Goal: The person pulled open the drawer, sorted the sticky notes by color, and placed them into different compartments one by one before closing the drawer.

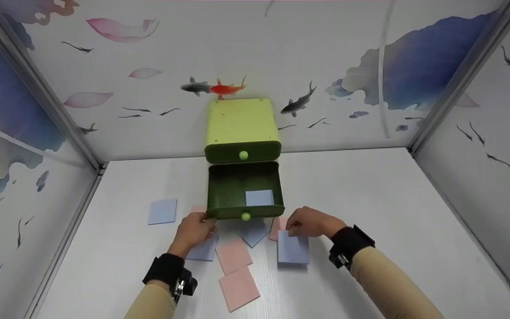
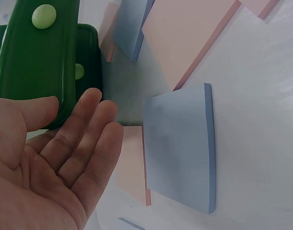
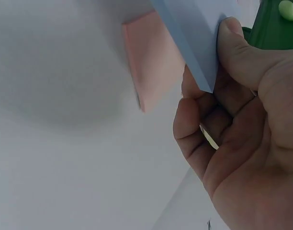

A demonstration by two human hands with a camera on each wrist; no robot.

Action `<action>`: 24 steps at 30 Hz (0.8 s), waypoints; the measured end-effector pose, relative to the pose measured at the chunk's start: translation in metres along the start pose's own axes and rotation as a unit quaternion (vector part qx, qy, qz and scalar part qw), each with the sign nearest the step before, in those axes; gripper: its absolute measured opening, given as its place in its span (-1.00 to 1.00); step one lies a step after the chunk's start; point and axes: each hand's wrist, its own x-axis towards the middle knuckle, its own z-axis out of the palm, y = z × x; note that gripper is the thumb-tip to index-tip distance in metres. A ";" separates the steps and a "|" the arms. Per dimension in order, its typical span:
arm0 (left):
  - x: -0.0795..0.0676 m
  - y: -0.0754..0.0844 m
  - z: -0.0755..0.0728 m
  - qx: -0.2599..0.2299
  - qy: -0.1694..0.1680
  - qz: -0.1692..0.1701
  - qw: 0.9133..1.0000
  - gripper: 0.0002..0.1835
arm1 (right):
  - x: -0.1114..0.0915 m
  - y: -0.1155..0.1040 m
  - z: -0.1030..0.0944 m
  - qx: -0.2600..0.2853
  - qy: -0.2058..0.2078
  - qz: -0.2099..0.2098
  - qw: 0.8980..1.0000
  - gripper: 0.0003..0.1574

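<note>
A green drawer [image 1: 224, 186] stands pulled out below the two-tier box's upper front, with a blue sticky-note pad [image 1: 259, 198] lying inside near its front wall. My left hand [image 1: 194, 230] holds the drawer's front left corner, its thumb against the front and its fingers reaching underneath. To the right of the drawer, my right hand [image 1: 310, 221] pinches another blue sticky-note pad [image 1: 293, 248] by an edge, between thumb and fingers. In the right wrist view this held pad [image 3: 199, 43] is tilted, above a pink pad [image 3: 153, 60] on the table.
Pink pads [image 1: 239, 289] and blue pads [image 1: 202, 250] lie scattered in front of and under the drawer. One blue pad [image 1: 163, 211] sits off to the left. The box's yellow-green top [image 1: 241, 119] stands by the patterned back wall [image 1: 157, 110]; side walls flank the white table [image 1: 348, 186].
</note>
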 end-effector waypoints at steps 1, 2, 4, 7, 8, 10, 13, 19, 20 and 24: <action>0.000 0.000 0.000 0.001 0.001 0.000 1.000 -0.64 | 0.000 0.003 -0.002 0.001 0.002 0.005 1.000 -0.79; 0.000 0.000 0.000 0.002 0.001 0.000 1.000 -0.64 | -0.001 0.007 -0.005 0.001 0.004 0.009 1.000 -0.79; 0.000 0.001 0.000 0.006 0.002 0.000 1.000 -0.65 | -0.002 0.014 -0.009 -0.002 0.009 0.016 1.000 -0.78; 0.000 0.001 0.000 0.006 0.002 0.001 1.000 -0.66 | -0.005 0.023 -0.017 -0.005 0.019 0.017 1.000 -0.77; 0.000 0.001 0.000 0.004 0.001 0.001 1.000 -0.66 | -0.006 0.026 -0.020 -0.003 0.023 0.020 1.000 -0.76; 0.000 0.001 0.000 0.002 0.000 0.002 1.000 -0.65 | -0.009 0.030 -0.025 -0.003 0.032 0.019 0.999 -0.75; 0.000 0.000 -0.001 0.001 -0.001 0.002 1.000 -0.64 | -0.012 0.033 -0.033 -0.004 0.043 0.013 0.999 -0.74; 0.000 -0.001 -0.001 0.003 0.000 0.001 1.000 -0.65 | -0.015 0.034 -0.044 0.000 0.051 0.013 0.999 -0.71; 0.000 -0.001 -0.001 0.003 0.000 0.001 1.000 -0.65 | -0.016 0.034 -0.046 0.001 0.053 0.014 0.998 -0.71; 0.000 -0.001 -0.001 0.002 0.000 0.003 1.000 -0.65 | -0.018 0.032 -0.057 0.002 0.063 0.007 0.998 -0.70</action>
